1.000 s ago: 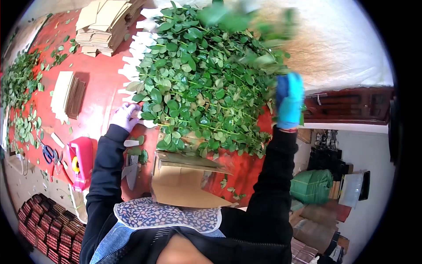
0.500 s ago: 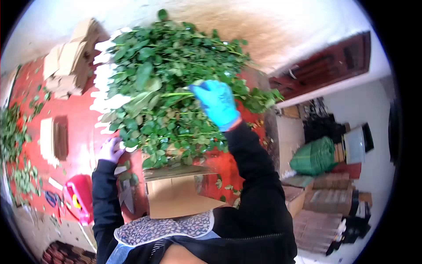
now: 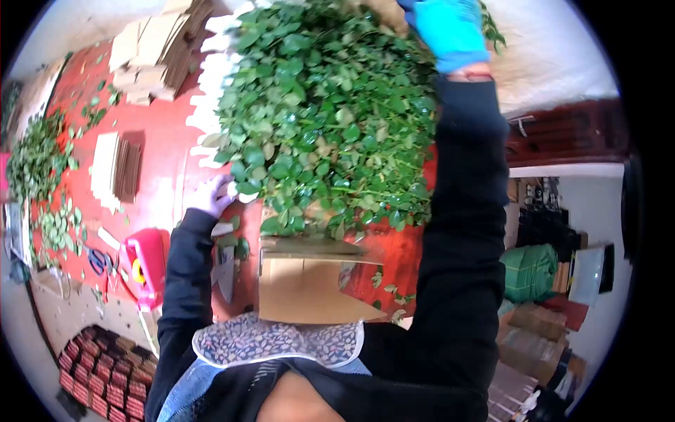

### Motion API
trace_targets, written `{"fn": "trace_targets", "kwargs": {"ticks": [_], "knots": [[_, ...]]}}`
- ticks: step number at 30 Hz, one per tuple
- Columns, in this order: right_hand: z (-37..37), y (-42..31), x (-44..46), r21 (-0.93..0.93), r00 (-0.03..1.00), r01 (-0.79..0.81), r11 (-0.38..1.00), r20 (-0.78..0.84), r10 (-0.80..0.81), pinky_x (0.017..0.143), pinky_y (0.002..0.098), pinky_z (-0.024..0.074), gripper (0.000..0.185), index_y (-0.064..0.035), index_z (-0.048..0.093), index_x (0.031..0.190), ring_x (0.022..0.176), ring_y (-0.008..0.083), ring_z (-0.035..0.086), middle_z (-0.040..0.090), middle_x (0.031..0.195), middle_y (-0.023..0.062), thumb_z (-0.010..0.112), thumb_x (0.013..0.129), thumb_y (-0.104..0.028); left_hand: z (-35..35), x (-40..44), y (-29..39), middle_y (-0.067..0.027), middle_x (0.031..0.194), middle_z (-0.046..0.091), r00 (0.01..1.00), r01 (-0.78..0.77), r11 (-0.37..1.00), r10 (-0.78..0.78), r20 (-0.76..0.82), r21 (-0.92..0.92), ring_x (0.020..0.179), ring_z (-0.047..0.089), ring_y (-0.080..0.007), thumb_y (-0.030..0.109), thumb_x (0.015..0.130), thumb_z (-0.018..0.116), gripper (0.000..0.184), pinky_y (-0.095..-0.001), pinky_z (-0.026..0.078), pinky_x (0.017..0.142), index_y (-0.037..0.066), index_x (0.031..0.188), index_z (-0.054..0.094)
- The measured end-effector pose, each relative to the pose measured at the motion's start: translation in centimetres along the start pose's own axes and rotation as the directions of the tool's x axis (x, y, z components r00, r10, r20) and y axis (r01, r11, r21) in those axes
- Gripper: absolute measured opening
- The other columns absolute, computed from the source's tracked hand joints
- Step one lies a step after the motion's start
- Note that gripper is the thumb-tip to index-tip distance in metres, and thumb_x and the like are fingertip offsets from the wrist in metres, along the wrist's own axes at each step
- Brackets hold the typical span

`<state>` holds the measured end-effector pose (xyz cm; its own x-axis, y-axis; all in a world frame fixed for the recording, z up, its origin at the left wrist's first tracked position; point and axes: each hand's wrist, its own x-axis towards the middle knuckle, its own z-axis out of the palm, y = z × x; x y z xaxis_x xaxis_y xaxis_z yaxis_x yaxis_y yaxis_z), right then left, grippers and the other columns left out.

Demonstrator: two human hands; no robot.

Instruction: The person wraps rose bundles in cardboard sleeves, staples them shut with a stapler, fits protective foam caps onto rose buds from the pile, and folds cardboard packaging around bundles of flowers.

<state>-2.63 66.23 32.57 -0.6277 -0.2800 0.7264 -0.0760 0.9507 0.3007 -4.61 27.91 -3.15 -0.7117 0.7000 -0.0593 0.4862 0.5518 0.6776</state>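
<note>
A large pile of leafy green stems (image 3: pixel 330 126) covers the middle of the red table (image 3: pixel 162 176), with a row of white-covered ends (image 3: pixel 211 81) along its left side. My left hand (image 3: pixel 213 195), in a pale purple glove, is at the pile's lower left corner, its bent fingers closed on a white-covered stem end (image 3: pixel 246 197). At the top edge of the view, my right hand (image 3: pixel 448 34), in a blue glove, is closed beyond the far right of the pile. Leaves of a stem (image 3: pixel 492 29) show beside it; the rest is cut off.
An open cardboard piece (image 3: pixel 302 290) stands between me and the pile. A knife (image 3: pixel 224 273), a pink jug (image 3: pixel 145 265) and scissors (image 3: pixel 97 261) lie at the left. Folded cardboard (image 3: pixel 112 169) and a taller cardboard stack (image 3: pixel 151 53) stand farther left. Boxes (image 3: pixel 538 341) are at the right.
My right hand has moved up and right with the leafy stem, away from over the pile. The view has shifted; my left hand stays at the pile's lower left corner.
</note>
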Motion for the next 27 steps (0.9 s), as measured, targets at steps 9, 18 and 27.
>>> {"fn": "trace_targets", "kwargs": {"ticks": [9,18,27], "knots": [[4.3,-20.4,-21.3,0.483,0.454,-0.447,0.753,0.848,-0.273,0.064,0.0478,0.0488,0.044,-0.004,0.058,0.109,0.07,0.0363,0.062,0.064,0.081,0.0187,0.059,0.088,-0.043,-4.9,-1.1,4.3,-0.0086,0.102,0.068,0.967,0.194,0.591,0.018,0.253,-0.783,0.096,0.063,-0.0134,0.013,0.09,0.065,0.027,-0.03,0.05,0.088,-0.002,0.112,0.061],[11.2,-14.3,-15.1,0.419,0.761,-0.27,0.867,0.644,-0.075,0.066,0.0474,0.0487,0.019,-0.0092,0.062,0.092,0.075,0.0348,0.063,0.064,0.081,0.0147,0.058,0.088,-0.027,-2.3,4.5,-0.4,-0.005,0.093,0.065,0.944,-0.032,0.764,-0.189,-0.27,-0.644,0.084,0.06,-0.0122,0.007,0.091,0.059,0.023,-0.0285,0.05,0.081,0.001,0.113,0.061],[15.6,-15.4,-16.0,0.315,0.578,-0.219,0.923,0.804,-0.138,0.067,0.0487,0.0487,0.019,-0.0084,0.06,0.091,0.076,0.0386,0.062,0.063,0.08,0.0176,0.064,0.082,-0.025,0.3,1.7,-1.3,-0.0039,0.1,0.066,0.938,0.034,0.685,-0.273,-0.213,-0.728,0.091,0.059,-0.0104,0.002,0.089,0.058,0.025,-0.0272,0.048,0.084,0.001,0.113,0.061]]}}
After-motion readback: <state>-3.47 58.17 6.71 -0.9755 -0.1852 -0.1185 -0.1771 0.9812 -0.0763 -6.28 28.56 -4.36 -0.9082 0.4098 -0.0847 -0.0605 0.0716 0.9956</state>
